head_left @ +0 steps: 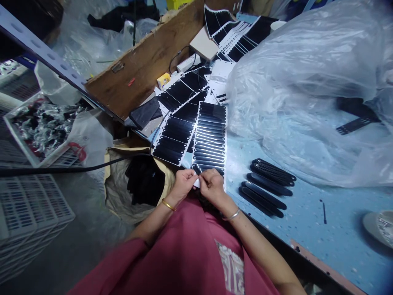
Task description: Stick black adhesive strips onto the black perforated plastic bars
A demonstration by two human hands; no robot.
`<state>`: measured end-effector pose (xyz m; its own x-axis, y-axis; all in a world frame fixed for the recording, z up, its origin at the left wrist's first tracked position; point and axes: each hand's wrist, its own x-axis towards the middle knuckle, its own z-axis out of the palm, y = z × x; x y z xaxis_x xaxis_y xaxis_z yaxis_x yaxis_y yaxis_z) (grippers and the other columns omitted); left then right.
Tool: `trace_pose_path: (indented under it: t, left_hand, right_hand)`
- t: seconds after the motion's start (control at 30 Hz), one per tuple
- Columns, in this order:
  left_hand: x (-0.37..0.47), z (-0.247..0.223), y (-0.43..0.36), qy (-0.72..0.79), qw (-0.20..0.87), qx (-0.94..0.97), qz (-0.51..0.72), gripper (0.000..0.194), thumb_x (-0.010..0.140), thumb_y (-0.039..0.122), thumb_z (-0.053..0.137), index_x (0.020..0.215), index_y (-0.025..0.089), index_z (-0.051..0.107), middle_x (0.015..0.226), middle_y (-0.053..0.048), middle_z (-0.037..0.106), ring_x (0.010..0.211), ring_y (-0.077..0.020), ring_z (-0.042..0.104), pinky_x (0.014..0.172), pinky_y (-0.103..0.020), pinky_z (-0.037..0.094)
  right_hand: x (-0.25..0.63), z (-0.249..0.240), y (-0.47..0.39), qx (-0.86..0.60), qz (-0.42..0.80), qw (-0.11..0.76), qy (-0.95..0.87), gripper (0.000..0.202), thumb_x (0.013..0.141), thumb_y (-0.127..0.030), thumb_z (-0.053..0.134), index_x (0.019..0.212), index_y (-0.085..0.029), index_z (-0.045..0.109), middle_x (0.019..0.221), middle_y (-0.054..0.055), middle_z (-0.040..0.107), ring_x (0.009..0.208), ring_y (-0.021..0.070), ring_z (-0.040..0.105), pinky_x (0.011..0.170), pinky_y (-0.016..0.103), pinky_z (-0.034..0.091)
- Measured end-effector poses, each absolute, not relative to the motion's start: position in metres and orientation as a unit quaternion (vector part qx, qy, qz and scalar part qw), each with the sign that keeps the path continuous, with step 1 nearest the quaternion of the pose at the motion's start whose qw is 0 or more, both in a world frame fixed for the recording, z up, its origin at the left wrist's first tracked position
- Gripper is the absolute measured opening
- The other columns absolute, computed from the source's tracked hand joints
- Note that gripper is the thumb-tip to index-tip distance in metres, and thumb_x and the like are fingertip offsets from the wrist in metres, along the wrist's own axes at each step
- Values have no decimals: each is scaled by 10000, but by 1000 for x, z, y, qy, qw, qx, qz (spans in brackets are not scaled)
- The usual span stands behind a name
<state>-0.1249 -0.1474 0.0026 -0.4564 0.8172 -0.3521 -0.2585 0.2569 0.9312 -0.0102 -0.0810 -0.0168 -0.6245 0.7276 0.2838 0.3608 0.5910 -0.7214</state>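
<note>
My left hand and my right hand meet at the near end of a white backing sheet covered with rows of glossy black adhesive strips. The left fingers pinch the sheet's lower left corner. Beside them, the right thumb and forefinger are pressed together at a black strip near that corner; whether it is lifted off I cannot tell. Another sheet of black strips lies just to the left. Right of my hands, several long black rounded pieces lie side by side, the farthest with a mesh pattern.
A large clear plastic bag covers the table's right side. An open paper sack with black items stands left, below the table edge. A wooden board borders the back left. A small round container sits far right.
</note>
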Motion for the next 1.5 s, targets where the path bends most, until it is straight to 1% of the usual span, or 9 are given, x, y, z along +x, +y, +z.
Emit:
trace_pose_path:
  t: [0.17, 0.33, 0.53, 0.63, 0.77, 0.97, 1.07, 1.2, 1.5]
  left_hand:
    - [-125, -1, -148, 630, 476, 172, 589, 170, 646, 221, 628, 524, 134, 549, 449, 45, 496, 387, -62, 440, 364, -163, 339]
    - [-133, -14, -166, 638, 494, 114, 580, 177, 637, 257, 660, 559, 126, 570, 450, 28, 542, 351, -67, 464, 348, -162, 321]
    - [-143, -24, -179, 681, 472, 139, 542, 261, 649, 359, 701, 615, 118, 606, 448, 2, 571, 362, -85, 500, 364, -168, 335]
    - [-150, -13, -179, 742, 373, 203, 519, 269, 622, 353, 732, 733, 117, 669, 482, 25, 569, 407, -82, 507, 415, -178, 384]
    - [-141, 27, -172, 779, 196, 288, 522, 305, 612, 303, 784, 864, 153, 701, 536, 56, 550, 462, -64, 491, 485, -175, 416]
    - [-71, 75, -136, 561, 602, 307, 477, 296, 740, 385, 723, 853, 123, 646, 586, -21, 650, 439, -113, 585, 406, -180, 394]
    - [-46, 77, -115, 518, 635, 306, 484, 265, 704, 343, 756, 745, 119, 620, 529, 0, 611, 442, -98, 575, 431, -169, 417]
    - [-38, 76, -96, 492, 663, 288, 486, 262, 675, 302, 771, 790, 125, 617, 525, 20, 600, 443, -104, 590, 447, -172, 430]
    - [-30, 69, -62, 490, 656, 358, 448, 281, 705, 340, 759, 808, 113, 630, 512, -16, 624, 460, -137, 617, 472, -207, 459]
  right_hand:
    - [-18, -20, -78, -372, 332, 309, -810, 255, 815, -180, 465, 567, -197, 525, 593, 47, 564, 603, 170, 509, 581, 306, 382]
    - [-5, -5, -62, -458, 463, 362, -667, 223, 838, -291, 522, 665, -176, 602, 590, 14, 586, 556, 145, 530, 550, 279, 419]
    - [56, 55, -40, -469, 490, 505, -534, 161, 823, -314, 652, 780, -160, 645, 710, 17, 651, 654, 155, 620, 649, 300, 495]
    - [86, 80, -37, -475, 411, 544, -556, 116, 851, -259, 628, 787, -163, 640, 726, 20, 643, 676, 153, 620, 673, 306, 493]
    - [104, 90, -54, -418, 274, 459, -735, 138, 874, -139, 555, 750, -174, 604, 685, 15, 586, 637, 131, 550, 607, 272, 435]
    - [94, 79, -94, -271, 119, 320, -900, 226, 846, -45, 392, 736, -154, 557, 694, 89, 558, 670, 199, 479, 592, 350, 388]
    - [103, 76, -98, -291, 114, 326, -892, 222, 872, -53, 393, 827, -136, 594, 771, 105, 609, 712, 201, 519, 623, 352, 414]
    - [135, 69, -89, -328, 174, 398, -839, 251, 883, -164, 584, 1128, -114, 601, 920, 123, 688, 809, 210, 632, 678, 343, 501]
    - [190, 56, -76, -413, 222, 384, -795, 194, 888, -190, 578, 1051, -200, 683, 803, 73, 702, 708, 178, 656, 617, 313, 543]
